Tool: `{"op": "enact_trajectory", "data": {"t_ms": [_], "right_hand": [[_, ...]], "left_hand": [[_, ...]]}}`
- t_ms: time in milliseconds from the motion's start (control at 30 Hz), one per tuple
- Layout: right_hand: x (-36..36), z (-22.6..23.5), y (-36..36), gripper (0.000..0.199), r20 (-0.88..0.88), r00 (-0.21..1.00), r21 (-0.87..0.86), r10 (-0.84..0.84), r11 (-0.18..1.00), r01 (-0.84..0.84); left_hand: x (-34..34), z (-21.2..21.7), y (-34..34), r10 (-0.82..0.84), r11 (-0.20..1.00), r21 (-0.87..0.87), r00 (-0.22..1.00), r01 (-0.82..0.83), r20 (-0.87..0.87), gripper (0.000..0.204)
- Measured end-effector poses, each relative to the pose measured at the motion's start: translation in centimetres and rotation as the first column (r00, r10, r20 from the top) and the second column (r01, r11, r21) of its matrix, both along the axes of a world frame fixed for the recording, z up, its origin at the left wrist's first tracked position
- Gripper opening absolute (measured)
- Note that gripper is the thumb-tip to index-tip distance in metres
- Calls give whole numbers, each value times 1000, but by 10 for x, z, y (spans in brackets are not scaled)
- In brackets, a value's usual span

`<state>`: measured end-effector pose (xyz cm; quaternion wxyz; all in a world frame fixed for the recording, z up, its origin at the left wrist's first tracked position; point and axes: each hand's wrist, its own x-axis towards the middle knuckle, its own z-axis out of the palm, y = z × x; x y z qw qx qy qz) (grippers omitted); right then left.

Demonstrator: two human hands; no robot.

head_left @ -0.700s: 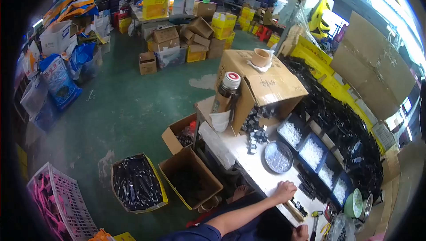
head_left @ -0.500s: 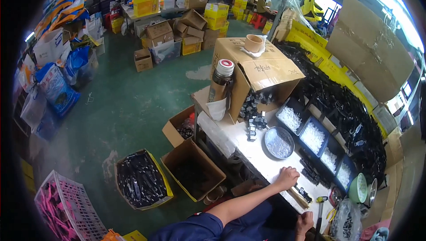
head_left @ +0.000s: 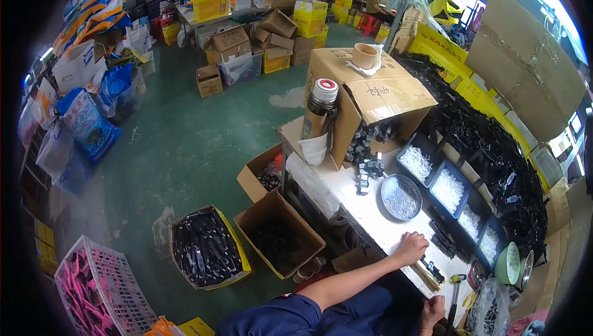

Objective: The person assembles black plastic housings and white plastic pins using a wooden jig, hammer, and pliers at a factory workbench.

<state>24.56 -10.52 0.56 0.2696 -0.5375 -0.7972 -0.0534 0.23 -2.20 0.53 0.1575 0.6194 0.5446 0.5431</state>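
Strip (head_left: 426,278) between both hands (head_left: 412,249)

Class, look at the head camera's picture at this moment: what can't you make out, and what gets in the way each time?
All in the head view:
1. Left hand: its own back hides the fingertips and anything they may grip.
2. Right hand: its curled fingers hide whether it holds anything; the lower edge cuts it off near the wrist.
3. Small black parts beside the pale strip: too small to identify.
4. Open carton: shadow obscures its dark contents.
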Motion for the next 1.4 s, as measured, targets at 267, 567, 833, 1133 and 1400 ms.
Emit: {"op": "enact_trajectory", "data": {"t_ms": [267, 567, 833, 1133, 1400], "right_hand": [[-8, 8, -13, 18, -66, 997, -43, -33, 999, 30], [-34, 36, 3, 16, -72, 994, -150, -87, 986, 76], [-14, 55, -2, 16, -271, 960, -320, -64, 947, -27], [23, 65, 38, 22, -133, 928, -64, -347, 938, 341], [48, 45, 54, 21, -95, 927, -118, -364, 928, 352]], "left_hand": [[2, 1, 0, -52, 999, 6, 998, 52, -48, 10], [-27, 9, 10, -124, 992, 32, 987, 121, 100, 10], [21, 80, 46, -239, 965, 88, 968, 245, -70, 8], [72, 107, 147, -303, 952, -171, 860, 254, -410, 12], [106, 90, 175, -392, 918, -242, 632, 313, -668, 23]]}}
